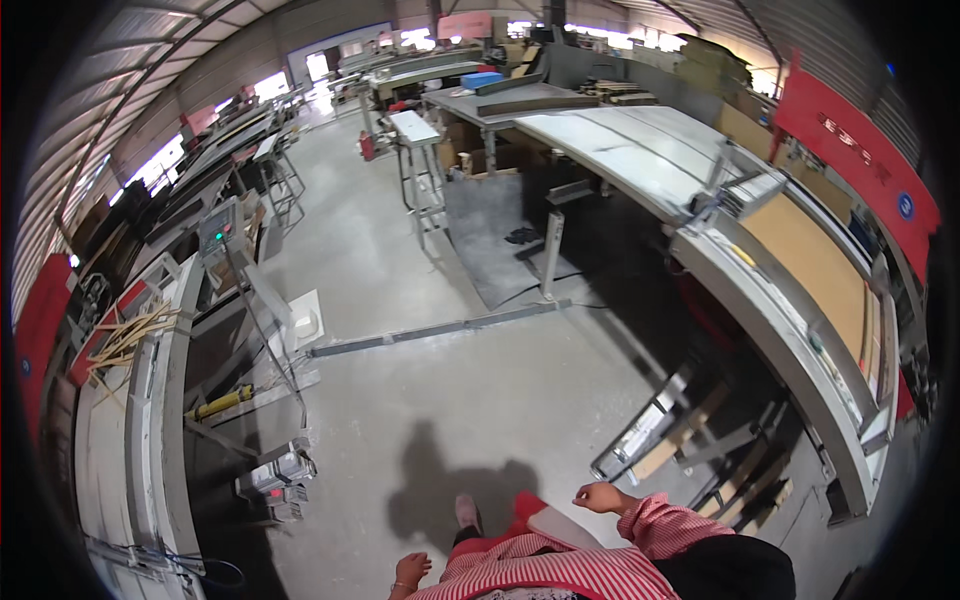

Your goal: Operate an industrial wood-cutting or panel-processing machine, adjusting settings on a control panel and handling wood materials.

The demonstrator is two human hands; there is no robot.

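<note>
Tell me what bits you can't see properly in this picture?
- Left hand, head view: small near the lower edge; whether it holds anything cannot be told.
- Right hand, head view: curled, its palm turned away.
- Person's red-and-white striped shirt: cut off by the lower edge.
- Small grey control box with coloured lights: too small to read.
- Far doorway: washed out by daylight.

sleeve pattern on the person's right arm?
Red and white stripes on the right sleeve, just behind the right hand; head view shows it best.

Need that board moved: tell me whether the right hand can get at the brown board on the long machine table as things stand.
Probably not. The right hand hangs empty at the person's side, well short of the brown board, with the machine's metal rail and open floor between them.
</note>
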